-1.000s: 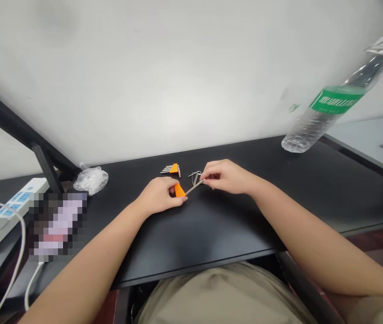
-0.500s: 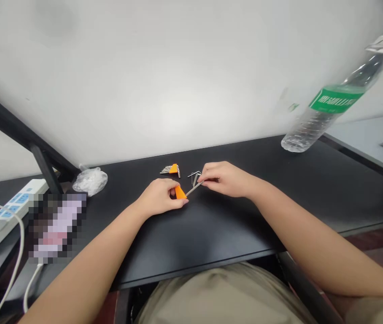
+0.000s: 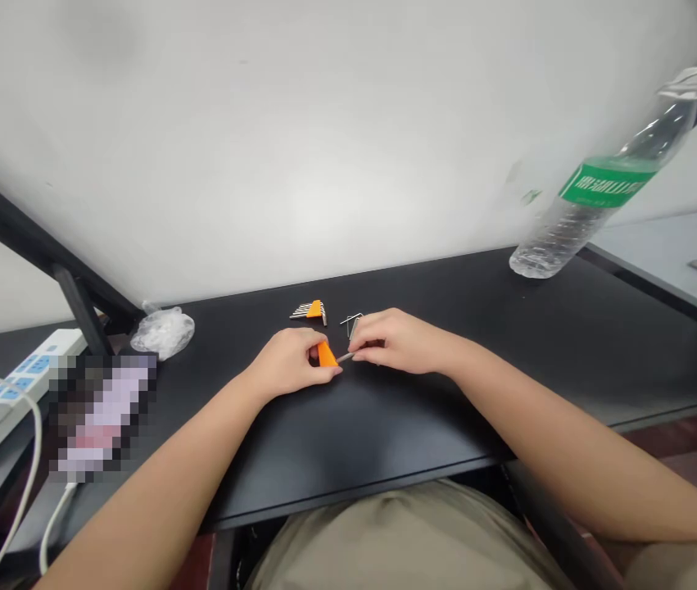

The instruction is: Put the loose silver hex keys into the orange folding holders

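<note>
An orange hex key holder [image 3: 327,355] is pinched between the thumb and fingers of my left hand [image 3: 290,360], just above the black desk. My right hand [image 3: 394,340] grips a metal hex key [image 3: 345,357], whose visible end meets the right side of the holder. Most of that key is hidden behind my right fingers. Several loose hex keys [image 3: 351,321] lie on the desk just beyond my right hand, partly covered by it. Farther back rests a second orange holder [image 3: 314,309] with several hex keys in it.
A tilted plastic bottle [image 3: 594,197] with a green label is at the back right. On the left are a crumpled clear plastic bag [image 3: 164,330], a pixelated phone-like object [image 3: 102,414] with a white cable, and a power strip [image 3: 22,381]. A white wall backs the black desk [image 3: 348,442].
My right hand has moved left and slightly nearer to me, closer to the orange holder. Less of the hex key shows between my hands. My left hand has stayed nearly still.
</note>
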A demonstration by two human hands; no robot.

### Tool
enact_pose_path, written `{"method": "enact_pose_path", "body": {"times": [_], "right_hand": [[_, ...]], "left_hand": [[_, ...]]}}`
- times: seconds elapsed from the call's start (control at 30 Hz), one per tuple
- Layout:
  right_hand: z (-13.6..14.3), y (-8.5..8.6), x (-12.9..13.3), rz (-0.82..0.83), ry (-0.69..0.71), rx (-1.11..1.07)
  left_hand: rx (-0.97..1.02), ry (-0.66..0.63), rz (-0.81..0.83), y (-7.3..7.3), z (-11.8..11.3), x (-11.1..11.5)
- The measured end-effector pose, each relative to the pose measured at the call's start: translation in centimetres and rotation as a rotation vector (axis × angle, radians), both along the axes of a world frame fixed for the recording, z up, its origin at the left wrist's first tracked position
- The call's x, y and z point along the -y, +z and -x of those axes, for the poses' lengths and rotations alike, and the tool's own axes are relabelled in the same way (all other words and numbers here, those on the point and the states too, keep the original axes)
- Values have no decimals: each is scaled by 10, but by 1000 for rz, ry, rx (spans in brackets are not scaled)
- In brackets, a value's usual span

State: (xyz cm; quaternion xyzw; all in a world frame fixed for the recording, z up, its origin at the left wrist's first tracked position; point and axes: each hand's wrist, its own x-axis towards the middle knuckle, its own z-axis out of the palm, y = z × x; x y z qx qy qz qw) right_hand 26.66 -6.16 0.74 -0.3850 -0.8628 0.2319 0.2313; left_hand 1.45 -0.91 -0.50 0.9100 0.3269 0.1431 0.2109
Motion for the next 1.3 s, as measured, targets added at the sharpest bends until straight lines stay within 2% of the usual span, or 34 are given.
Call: {"method": "enact_pose_path", "body": {"times": [0.17, 0.27, 0.33, 0.43, 0.57, 0.73, 0.83, 0.97, 1.03, 1.3], "right_hand": [[20, -5, 5, 163, -13, -112], [20, -4, 4, 178, 3, -113], [11, -2, 1, 99, -46, -46], [-13, -2, -7, -49, -223, 121], [-38, -10, -15, 3, -308, 365], [-32, -14, -12, 30, -343, 502], [-24, -7, -8, 53, -303, 460], [-17, 3, -4, 86, -145, 209], [-13, 6, -3, 60, -109, 130], [-6, 2, -2, -26, -64, 84]], "left_hand": [[6, -7, -15, -1, -1, 2], [3, -3, -20, 0, -1, 2], [-3, 2, -20, 2, -1, 2], [-8, -1, 16, 3, -1, 4], [-10, -31, 62, 4, -1, 5], [-22, -32, 46, 2, -2, 4], [-16, -22, 15, 1, -1, 3], [-14, 1, -5, -1, 0, 2], [-16, 14, -5, -2, 1, 2], [-12, 28, -22, -3, 0, 2]]}}
